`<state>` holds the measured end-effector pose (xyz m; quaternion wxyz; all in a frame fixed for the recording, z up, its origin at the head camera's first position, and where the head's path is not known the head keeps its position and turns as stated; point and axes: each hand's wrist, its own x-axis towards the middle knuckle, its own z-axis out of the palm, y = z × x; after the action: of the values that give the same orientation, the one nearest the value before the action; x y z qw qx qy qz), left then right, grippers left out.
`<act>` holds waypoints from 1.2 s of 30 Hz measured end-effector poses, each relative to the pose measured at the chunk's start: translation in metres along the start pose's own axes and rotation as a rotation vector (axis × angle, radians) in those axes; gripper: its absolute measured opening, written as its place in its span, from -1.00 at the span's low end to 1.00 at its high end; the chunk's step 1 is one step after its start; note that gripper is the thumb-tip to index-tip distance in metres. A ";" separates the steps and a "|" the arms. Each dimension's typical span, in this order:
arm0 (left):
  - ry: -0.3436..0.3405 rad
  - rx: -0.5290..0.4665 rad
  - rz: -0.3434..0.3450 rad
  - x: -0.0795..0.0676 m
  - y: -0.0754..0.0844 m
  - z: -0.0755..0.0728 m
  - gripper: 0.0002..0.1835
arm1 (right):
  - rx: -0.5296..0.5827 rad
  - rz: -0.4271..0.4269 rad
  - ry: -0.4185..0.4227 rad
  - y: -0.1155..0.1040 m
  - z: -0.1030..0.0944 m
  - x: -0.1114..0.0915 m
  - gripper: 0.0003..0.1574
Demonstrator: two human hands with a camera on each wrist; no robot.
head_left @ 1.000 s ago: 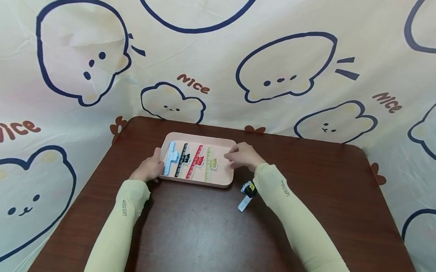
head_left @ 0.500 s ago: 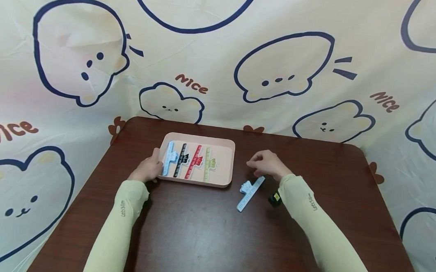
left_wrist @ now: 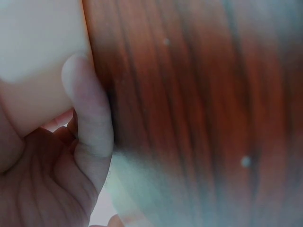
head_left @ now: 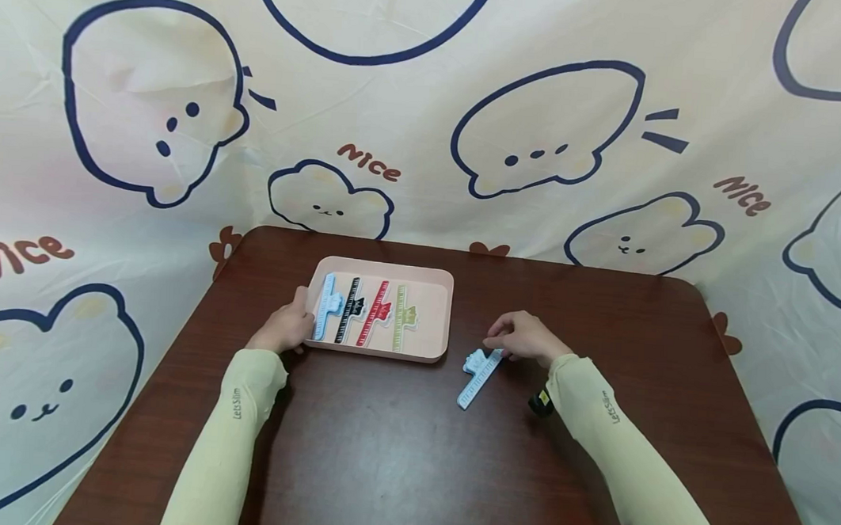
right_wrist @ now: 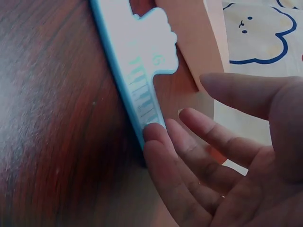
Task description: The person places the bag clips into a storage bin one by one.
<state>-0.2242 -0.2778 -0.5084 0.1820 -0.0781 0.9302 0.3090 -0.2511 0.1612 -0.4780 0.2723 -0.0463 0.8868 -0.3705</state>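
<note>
My left hand [head_left: 285,324] grips the left side of a pale pink tray [head_left: 432,320], thumb pressed along its outer wall in the left wrist view. Four-colour bag clips with piano-key bars lie side by side in it: light blue [head_left: 328,309], black [head_left: 350,313], red [head_left: 375,316] and pale green [head_left: 399,321]. Right of the tray, another light blue bag clip [head_left: 476,383] lies slanted on the table. My right hand [head_left: 527,337] is over its far end. In the right wrist view the fingertips [right_wrist: 158,135] meet or nearly meet the bar, the thumb held apart.
The dark brown wooden table [head_left: 382,459] reaches back to a cream curtain [head_left: 428,120] printed with bear outlines. A small black device [head_left: 542,402] shows under the right wrist.
My right hand has left the tray's right side, moved right, then come down toward the far end of the loose blue clip. The left hand stays at the tray.
</note>
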 end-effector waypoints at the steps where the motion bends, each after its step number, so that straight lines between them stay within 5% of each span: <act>1: -0.003 -0.001 0.002 0.000 0.000 0.000 -0.40 | -0.003 -0.006 -0.002 0.001 0.000 0.000 -0.65; 13: -0.006 -0.010 0.007 0.002 -0.002 -0.001 -0.41 | -0.288 -0.277 -0.068 -0.003 0.009 0.007 -0.61; 20: -0.003 -0.010 0.004 0.002 -0.002 -0.001 -0.40 | -0.324 -0.268 -0.080 -0.002 0.011 0.008 -0.82; 36: 0.005 -0.009 0.018 0.004 -0.004 0.001 -0.41 | -0.301 -0.320 -0.060 0.002 -0.010 -0.003 -0.83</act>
<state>-0.2264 -0.2805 -0.5122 0.1767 -0.0710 0.9300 0.3145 -0.2530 0.1700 -0.4727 0.2262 -0.2375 0.9050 -0.2709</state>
